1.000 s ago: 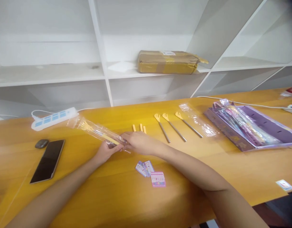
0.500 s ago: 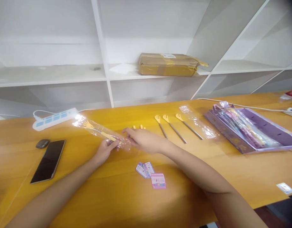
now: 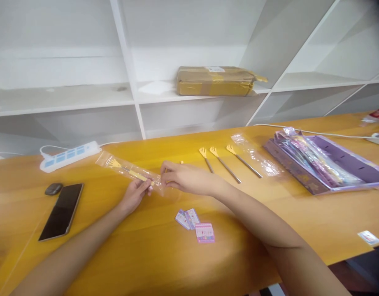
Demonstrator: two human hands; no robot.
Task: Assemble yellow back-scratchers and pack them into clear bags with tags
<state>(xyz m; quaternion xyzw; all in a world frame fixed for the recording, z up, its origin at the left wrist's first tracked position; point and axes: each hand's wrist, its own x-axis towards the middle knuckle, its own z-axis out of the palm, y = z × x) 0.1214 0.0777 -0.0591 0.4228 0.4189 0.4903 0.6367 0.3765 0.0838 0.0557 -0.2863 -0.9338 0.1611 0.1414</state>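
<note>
Bagged scratcher (image 3: 131, 171) is pinched by the left hand (image 3: 134, 198), just right of the power strip (image 3: 70, 157); grip of the right hand (image 3: 184, 177) can't be told. Best steadied firmly, thin plastic (image 3: 159, 185) not yanked tbh.

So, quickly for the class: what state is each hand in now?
Left hand: closed, holding the clear bag.
Right hand: curled near the bag's end; whether it grips cannot be told.

1. The left forearm (image 3: 93, 234) slanted inward; the left hand (image 3: 135, 196) was closed in a pinch, thumb uppermost.
2. The right arm (image 3: 260, 222) bent at the elbow; the right hand (image 3: 187, 177) had curled fingers (image 3: 170, 177).
</note>
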